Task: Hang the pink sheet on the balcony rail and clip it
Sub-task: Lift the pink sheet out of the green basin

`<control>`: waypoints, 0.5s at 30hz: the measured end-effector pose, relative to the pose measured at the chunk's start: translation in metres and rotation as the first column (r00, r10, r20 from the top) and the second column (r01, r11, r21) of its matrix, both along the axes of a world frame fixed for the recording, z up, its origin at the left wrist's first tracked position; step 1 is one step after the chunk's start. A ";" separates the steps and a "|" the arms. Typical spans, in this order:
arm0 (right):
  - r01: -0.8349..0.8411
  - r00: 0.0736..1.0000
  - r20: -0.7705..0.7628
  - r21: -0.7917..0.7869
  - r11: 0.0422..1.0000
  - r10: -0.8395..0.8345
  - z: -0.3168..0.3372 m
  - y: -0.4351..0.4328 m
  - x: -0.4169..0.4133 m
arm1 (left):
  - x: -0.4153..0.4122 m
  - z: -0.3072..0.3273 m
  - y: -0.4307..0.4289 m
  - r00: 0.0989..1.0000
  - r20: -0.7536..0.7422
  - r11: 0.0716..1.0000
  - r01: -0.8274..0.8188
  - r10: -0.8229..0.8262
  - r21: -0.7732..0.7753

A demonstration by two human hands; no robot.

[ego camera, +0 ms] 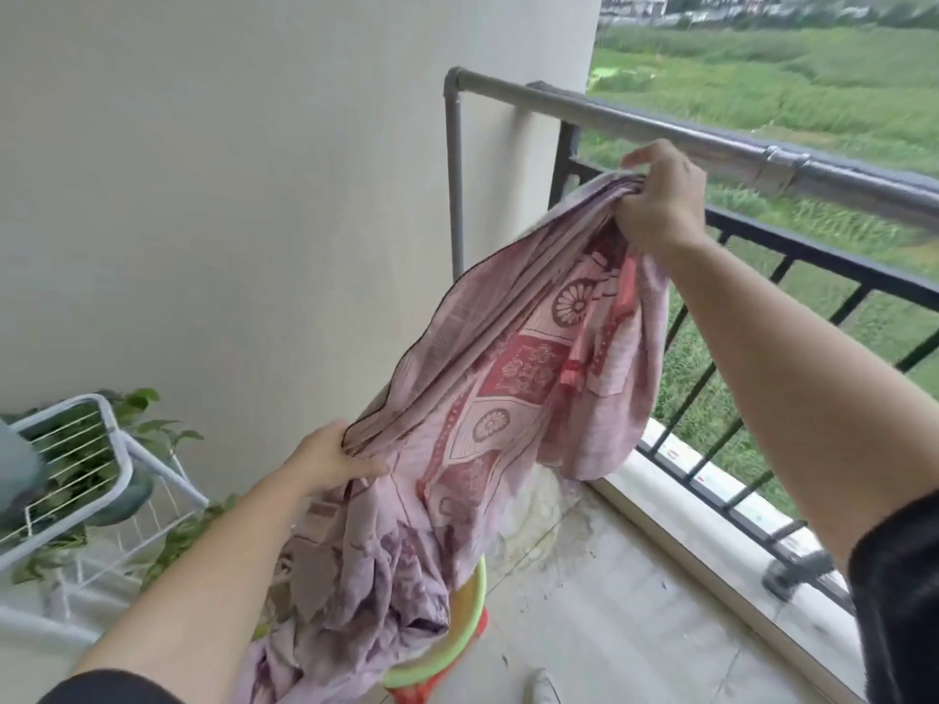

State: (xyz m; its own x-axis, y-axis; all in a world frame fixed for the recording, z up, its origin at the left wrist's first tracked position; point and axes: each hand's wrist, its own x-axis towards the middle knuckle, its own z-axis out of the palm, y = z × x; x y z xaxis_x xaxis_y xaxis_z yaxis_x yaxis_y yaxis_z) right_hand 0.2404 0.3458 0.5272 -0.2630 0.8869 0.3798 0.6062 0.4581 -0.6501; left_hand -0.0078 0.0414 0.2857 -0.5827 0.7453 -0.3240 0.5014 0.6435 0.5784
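The pink sheet [488,398], patterned with red flower panels, hangs bunched between my two hands. My right hand [660,205] grips a gathered end of it high up, just below the grey metal rail [711,144] and not touching the rail. My left hand [335,459] pinches the sheet's dark-stitched edge lower down on the left. The rest of the sheet trails down into a red basin with a green rim [457,647] on the floor. No clip is in view.
A black barred balustrade [813,256] runs under the grey rail along the right. A cream wall [254,195] fills the left. A white wire rack [91,480] with green plants stands at the lower left. Tiled floor [635,602] lies below.
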 end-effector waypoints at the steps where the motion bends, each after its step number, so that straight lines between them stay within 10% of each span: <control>1: 0.019 0.997 0.069 0.028 0.999 -0.021 -0.011 0.005 0.003 | -0.001 -0.007 -0.007 1.000 -0.028 0.999 0.009 -0.010 -0.051; 7: 0.047 0.868 0.481 0.169 0.984 -0.124 -0.086 0.027 0.012 | -0.033 -0.002 -0.021 0.885 -0.461 0.927 -0.120 -0.063 -0.355; 15: 0.099 0.644 0.753 -0.252 0.963 0.132 -0.172 -0.012 -0.018 | -0.033 0.166 0.051 0.861 -0.357 0.840 -0.135 0.362 0.526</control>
State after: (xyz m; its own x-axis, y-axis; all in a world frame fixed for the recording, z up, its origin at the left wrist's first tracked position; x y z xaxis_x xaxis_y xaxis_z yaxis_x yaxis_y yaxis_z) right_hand 0.2223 0.3334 0.3556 -0.3699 0.9091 -0.1915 0.9288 0.3667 -0.0536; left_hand -0.0406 0.0924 0.4522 -0.7610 0.5465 0.3494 0.6285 0.4877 0.6059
